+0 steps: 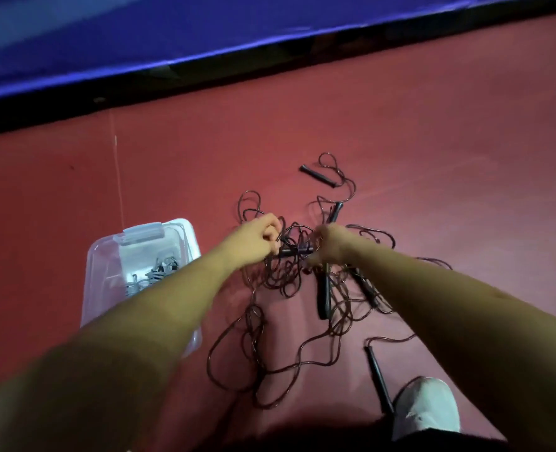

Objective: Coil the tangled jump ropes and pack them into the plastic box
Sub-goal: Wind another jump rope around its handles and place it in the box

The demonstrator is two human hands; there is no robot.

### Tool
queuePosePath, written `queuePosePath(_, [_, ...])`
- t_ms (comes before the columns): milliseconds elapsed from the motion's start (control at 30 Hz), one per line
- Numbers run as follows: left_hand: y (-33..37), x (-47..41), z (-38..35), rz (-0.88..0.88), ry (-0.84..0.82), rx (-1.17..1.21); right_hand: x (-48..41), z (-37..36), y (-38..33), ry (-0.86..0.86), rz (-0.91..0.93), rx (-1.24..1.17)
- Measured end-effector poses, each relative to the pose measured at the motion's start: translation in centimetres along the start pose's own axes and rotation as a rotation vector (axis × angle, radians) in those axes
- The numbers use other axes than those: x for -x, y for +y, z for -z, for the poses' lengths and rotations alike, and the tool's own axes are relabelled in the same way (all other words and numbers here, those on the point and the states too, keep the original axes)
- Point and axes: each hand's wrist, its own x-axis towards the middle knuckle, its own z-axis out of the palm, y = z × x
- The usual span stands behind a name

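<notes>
Most likely a gym or sports hall: smooth red floor (449, 132), a blue mat (172, 37) with a black edge along its far side, tangled jump ropes (323, 295) lying loose near the middle.

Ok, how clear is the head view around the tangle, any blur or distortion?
Head view: dim light; motion blur smears the right grip and jump ropes beside it; left grip slightly sharper; wide-angle stretch enlarges the near forearms.
</notes>
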Motion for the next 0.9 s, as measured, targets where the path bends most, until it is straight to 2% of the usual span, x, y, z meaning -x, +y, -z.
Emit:
queuePosePath(67, [3.4,1.9,2.0,-0.053,-0.05,0.048,3.3,3.4,-1.5,0.06,0.129,-0.214])
queuePosePath(133, [7.0,4.3,3.7,-0.105,-0.044,0.094,6.4,6.2,-3.0,0.053,0.243,-0.281])
queuePosePath(267, [14.0,9.1,6.8,-0.246,0.088,0.161,12.9,10.0,-5.8,0.136,0.38,-0.309])
queuePosePath(367, [18.1,12.5,8.9,-0.337,0.206,0.232,18.5,12.9,-7.1,0.15,0.539,-0.588])
queuePosePath(433, [19.6,14.7,9.9,-0.401,0.213,0.243,22.7,15.1,-7.6,0.194,0.636,-0.759])
queuePosePath(533, [19.5,17.1,10.5,-0.447,0.15,0.128,27.4,17.9,-8.2,0.395,0.739,-0.887])
queuePosePath(633, [17.8,18.5,10.1,-0.437,0.144,-0.018,30.2,19.6,-7.6,0.592,0.742,-1.083])
queuePosePath(667, [17.5,18.8,10.0,-0.451,0.168,0.02,30.6,20.0,-6.9,0.662,0.717,-1.077])
queuePosePath(733, [17.8,19.5,9.6,-0.448,0.198,0.278,31.3,19.8,-5.6,0.78,0.609,-0.828])
queuePosePath(800, [19.2,20.1,9.2,-0.458,0.174,0.465,31.9,18.6,-5.1,0.764,0.52,-0.595])
queuePosePath(833, [20.0,20.5,8.9,-0.468,0.167,0.432,31.9,17.9,-5.2,0.72,0.506,-0.576])
queuePosePath(900, [21.4,21.0,8.0,-0.508,0.148,0.214,32.0,16.5,-6.2,0.597,0.51,-0.66])
